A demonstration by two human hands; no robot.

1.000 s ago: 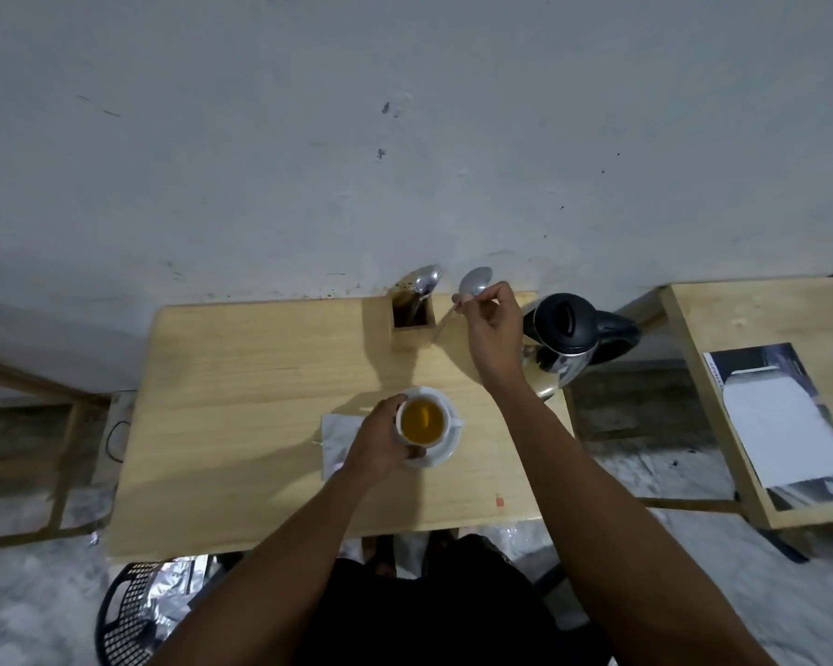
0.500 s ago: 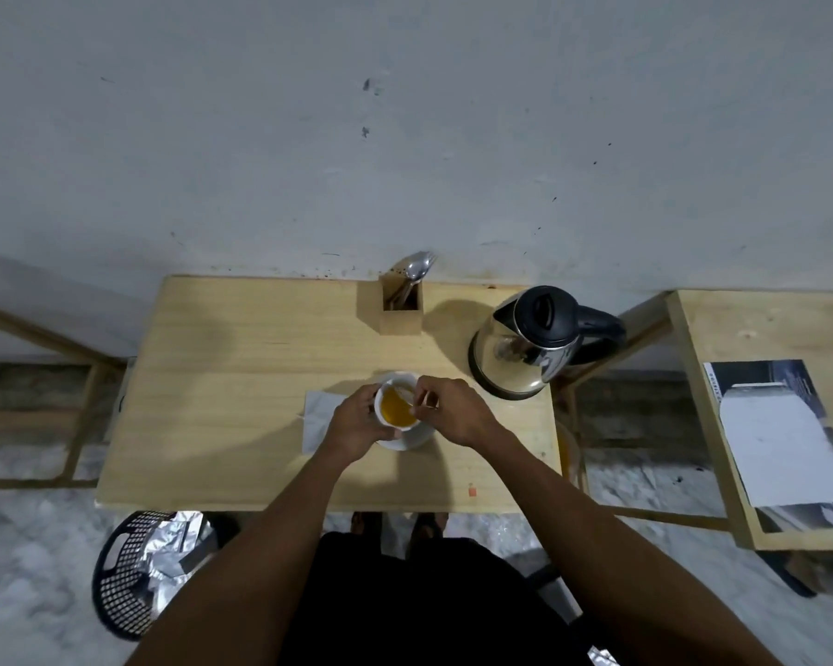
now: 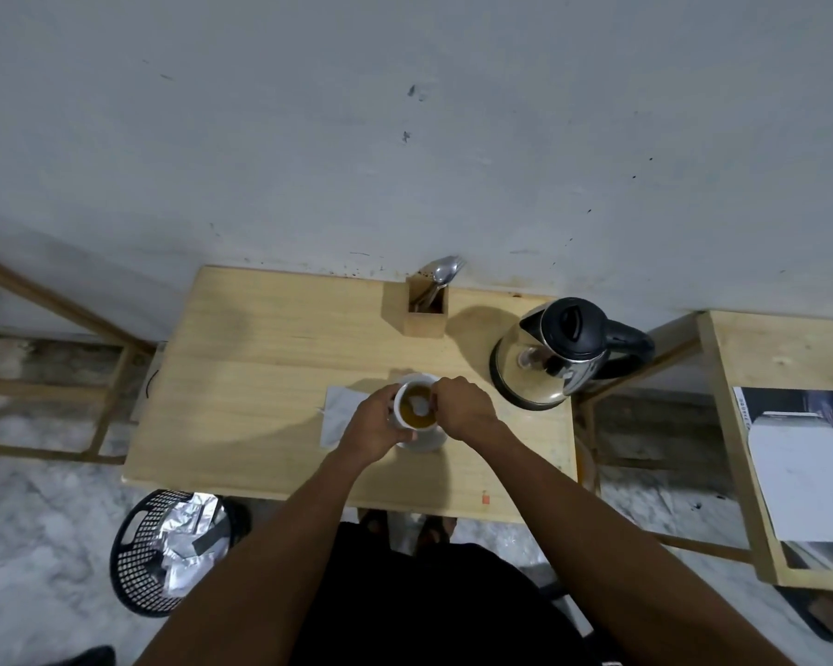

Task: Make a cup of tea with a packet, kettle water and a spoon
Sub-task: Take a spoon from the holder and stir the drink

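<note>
Left hand [image 3: 373,427] wraps the white cup [image 3: 415,410] at frame centre; right hand [image 3: 462,408] is fisted at its rim, holding a spoon [image 3: 418,404] whose bowl sits in the amber tea. Cup rests on one saucer [image 3: 426,442]. Upper centre, one wooden holder [image 3: 425,313] contains cutlery; one kettle [image 3: 551,358] stands right; one black basket [image 3: 164,550] of foil lower left.

White cup [image 3: 401,414]: upright on a white saucer [image 3: 426,443] near the front middle of the wooden table, holding amber tea with a pale spoon bowl showing in the liquid. Spoon [image 3: 419,404]: dipped in the cup, handle hidden. Kettle [image 3: 551,358]: shiny steel body, black lid and handle, upright at the table's right edge, near the cup. Packet [image 3: 338,415]: white, flat, just left of the saucer.
</note>
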